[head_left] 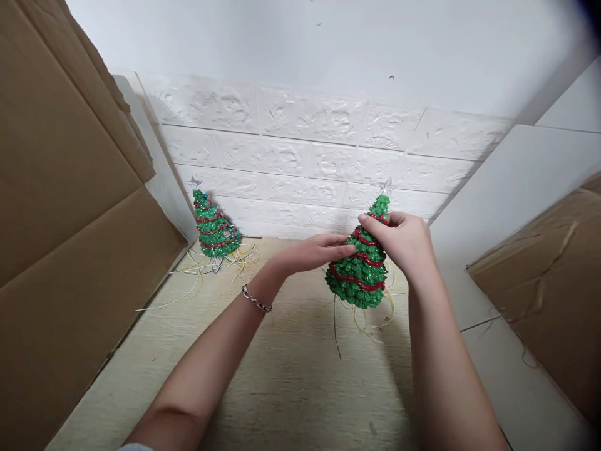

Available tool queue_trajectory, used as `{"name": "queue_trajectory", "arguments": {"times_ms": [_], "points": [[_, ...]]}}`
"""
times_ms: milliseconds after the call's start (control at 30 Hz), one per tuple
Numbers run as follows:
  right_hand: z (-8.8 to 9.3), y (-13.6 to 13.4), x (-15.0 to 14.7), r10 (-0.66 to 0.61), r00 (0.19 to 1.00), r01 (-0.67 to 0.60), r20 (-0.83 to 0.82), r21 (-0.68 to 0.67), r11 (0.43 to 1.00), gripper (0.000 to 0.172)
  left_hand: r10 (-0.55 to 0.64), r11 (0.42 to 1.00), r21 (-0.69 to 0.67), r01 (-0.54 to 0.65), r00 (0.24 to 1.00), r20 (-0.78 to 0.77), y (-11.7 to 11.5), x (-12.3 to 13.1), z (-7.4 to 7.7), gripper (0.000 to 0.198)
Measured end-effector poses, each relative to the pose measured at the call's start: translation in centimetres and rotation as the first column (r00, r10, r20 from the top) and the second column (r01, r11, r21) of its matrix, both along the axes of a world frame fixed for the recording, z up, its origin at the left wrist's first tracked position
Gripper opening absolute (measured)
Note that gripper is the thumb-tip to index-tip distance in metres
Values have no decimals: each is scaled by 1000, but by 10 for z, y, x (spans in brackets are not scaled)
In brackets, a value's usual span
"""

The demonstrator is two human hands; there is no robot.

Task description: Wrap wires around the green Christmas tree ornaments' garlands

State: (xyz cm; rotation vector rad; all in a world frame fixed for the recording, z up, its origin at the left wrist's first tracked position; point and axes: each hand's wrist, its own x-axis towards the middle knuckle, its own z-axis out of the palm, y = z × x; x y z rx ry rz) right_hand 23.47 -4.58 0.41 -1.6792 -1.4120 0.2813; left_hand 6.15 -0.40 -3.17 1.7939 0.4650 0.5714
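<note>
A small green glittery Christmas tree (pixel 361 272) with red garlands and a clear star on top leans to the right, its base toward me. My right hand (pixel 406 241) is closed around its upper part, thumb across the front. On the tree's left side is my left hand (pixel 319 250), its thumb on the front and its other fingertips partly hidden at the tree's edge. Thin yellow, white and dark wires (pixel 361 319) trail from under the base. A second similar tree (pixel 216 228) stands at the back left, away from both hands, with loose wires (pixel 201 269) around its foot.
Both trees are on a pale wooden tabletop (pixel 291 376). A white brick-patterned wall (pixel 282 153) rises behind. Tall cardboard (pixel 70 219) borders the left side. On the right are white panels (pixel 511 188) and a brown cardboard box (pixel 554 282).
</note>
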Motion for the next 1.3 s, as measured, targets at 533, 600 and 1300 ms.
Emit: {"name": "queue_trajectory", "arguments": {"times_ms": [533, 600, 1300], "points": [[7, -11, -10, -119, 984, 125, 134, -33, 992, 48, 243, 968, 73, -240, 969, -36, -12, 16, -9, 48], [6, -13, -7, -29, 999, 29, 24, -8, 1000, 48, 236, 971, 46, -235, 972, -22, -7, 11, -8, 52], [-6, -5, -11, 563, 697, -541, -444, 190, 819, 47, -59, 969, -220, 112, 970, 235, 2, -7, -3, 69]]}}
